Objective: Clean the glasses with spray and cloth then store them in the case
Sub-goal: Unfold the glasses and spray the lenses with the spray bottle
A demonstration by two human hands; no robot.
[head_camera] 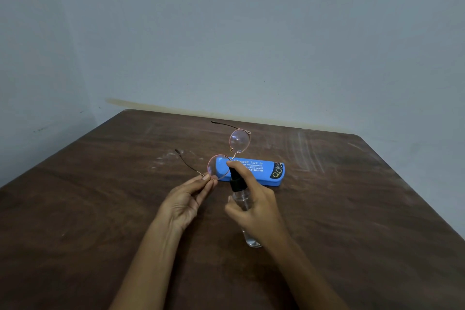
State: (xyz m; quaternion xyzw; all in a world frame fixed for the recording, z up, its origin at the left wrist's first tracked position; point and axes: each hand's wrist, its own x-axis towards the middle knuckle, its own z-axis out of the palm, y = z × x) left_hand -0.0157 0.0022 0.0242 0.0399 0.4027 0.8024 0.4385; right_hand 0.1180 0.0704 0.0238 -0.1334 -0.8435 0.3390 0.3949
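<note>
The left hand [187, 202] pinches the thin round glasses [239, 141] by the edge of the near lens. It holds them up over the brown table [100, 209], with their two arms open and pointing left. The right hand [254, 206] is wrapped around a small clear spray bottle [235, 180], with one finger on its black top, right next to the near lens. A shut blue case [261, 171] lies flat on the table just behind the hands.

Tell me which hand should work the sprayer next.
Right. The right hand grips the spray bottle, forefinger on its black pump, close to the glasses that the left hand pinches.
</note>
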